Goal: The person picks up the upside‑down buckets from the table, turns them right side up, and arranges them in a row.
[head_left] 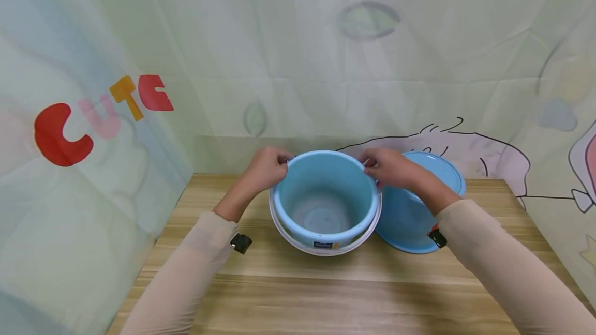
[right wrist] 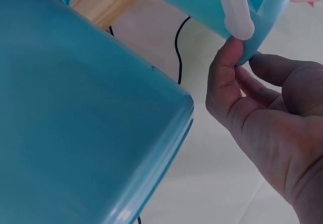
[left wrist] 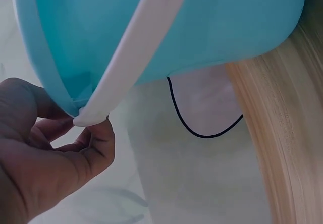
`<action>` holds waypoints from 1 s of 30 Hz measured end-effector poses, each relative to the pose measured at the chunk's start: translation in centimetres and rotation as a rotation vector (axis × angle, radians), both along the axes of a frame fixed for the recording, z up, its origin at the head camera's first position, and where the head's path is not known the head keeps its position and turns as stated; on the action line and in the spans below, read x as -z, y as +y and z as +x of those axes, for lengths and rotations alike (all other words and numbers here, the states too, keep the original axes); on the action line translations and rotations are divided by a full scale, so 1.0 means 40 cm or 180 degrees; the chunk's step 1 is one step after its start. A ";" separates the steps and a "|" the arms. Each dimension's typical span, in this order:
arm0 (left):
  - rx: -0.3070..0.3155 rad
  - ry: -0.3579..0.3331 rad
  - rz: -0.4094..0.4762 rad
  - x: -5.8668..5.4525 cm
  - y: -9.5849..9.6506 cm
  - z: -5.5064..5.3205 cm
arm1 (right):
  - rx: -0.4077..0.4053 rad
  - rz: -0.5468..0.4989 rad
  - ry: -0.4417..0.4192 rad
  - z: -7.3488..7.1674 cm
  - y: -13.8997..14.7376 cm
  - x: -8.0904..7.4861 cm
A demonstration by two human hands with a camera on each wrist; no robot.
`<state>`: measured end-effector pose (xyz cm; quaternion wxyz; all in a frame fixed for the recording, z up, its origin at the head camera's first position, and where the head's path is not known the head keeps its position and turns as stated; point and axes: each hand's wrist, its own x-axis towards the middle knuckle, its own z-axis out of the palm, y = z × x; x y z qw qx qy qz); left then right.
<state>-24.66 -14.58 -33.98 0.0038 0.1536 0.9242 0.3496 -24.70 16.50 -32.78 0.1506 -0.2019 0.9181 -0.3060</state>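
Wood table (head_left: 298, 296); bucket (head_left: 326, 198) apparently on it, base hidden. Left hand (head_left: 269, 167) and right hand (head_left: 390, 167) pinch rim (head_left: 324, 236) by handle (left wrist: 133, 52) ends. Probably light, stiff plastic; opposite rim points best.

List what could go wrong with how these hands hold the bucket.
The left hand and right hand grip the bucket near the ends of the white handle, so a swinging handle might nip skin. The darker blue object stands close by on the right; shifting the bucket that way could knock it.
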 end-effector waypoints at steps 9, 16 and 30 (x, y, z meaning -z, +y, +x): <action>-0.0029 -0.0087 -0.0011 0.018 0.005 0.002 | 0.0024 0.0142 -0.0015 -0.002 -0.013 0.017; -0.0092 -0.0113 0.0018 0.037 0.001 -0.001 | 0.0010 0.0120 -0.0013 0.003 -0.019 0.020; -0.0169 0.0128 0.0162 0.062 -0.008 0.018 | 0.0134 0.0262 0.0403 0.029 -0.025 0.037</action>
